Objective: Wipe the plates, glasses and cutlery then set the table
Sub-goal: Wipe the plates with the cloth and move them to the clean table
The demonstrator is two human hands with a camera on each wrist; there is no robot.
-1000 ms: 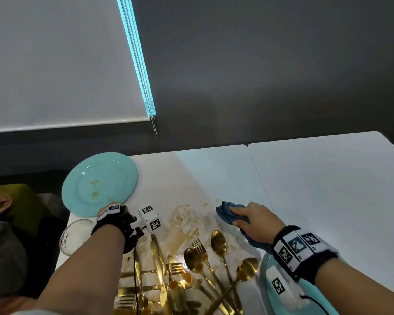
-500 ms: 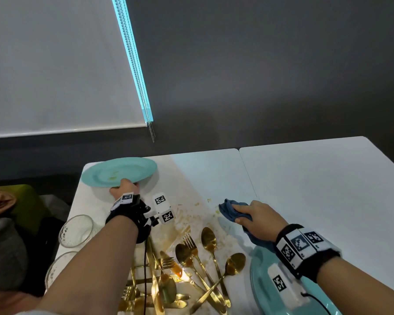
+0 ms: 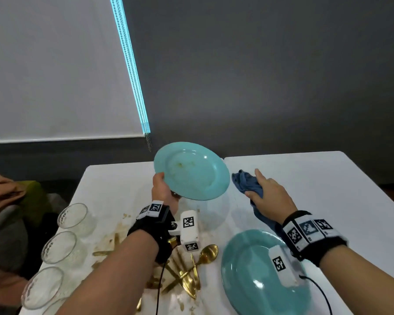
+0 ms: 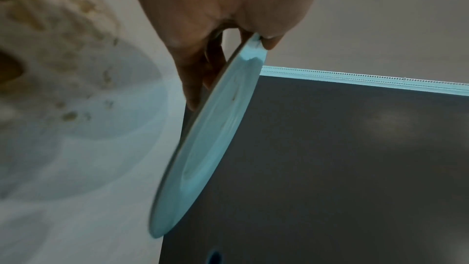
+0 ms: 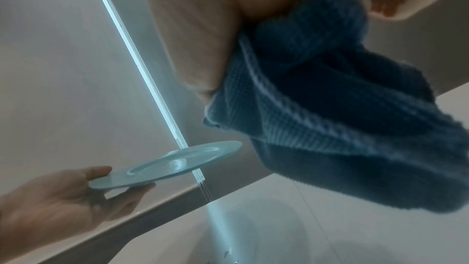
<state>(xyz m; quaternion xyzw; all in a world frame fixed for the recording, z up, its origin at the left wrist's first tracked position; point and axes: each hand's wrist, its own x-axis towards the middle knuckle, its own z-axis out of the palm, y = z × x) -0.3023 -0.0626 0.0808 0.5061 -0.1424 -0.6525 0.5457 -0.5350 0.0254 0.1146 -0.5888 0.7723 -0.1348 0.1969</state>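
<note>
White stained table [image 3: 114, 192], grey wall [image 3: 271, 76]

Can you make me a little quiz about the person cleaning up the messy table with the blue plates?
1. True or false: the left hand holds the lifted plate up off the table.
2. What does the right hand grip? A) a gold spoon B) the blue cloth C) a glass
3. Fill in: the second plate lies flat on the table, to the right of the gold ______.

Key
1. True: thumb on the rim, fingers underneath.
2. B
3. cutlery
</note>
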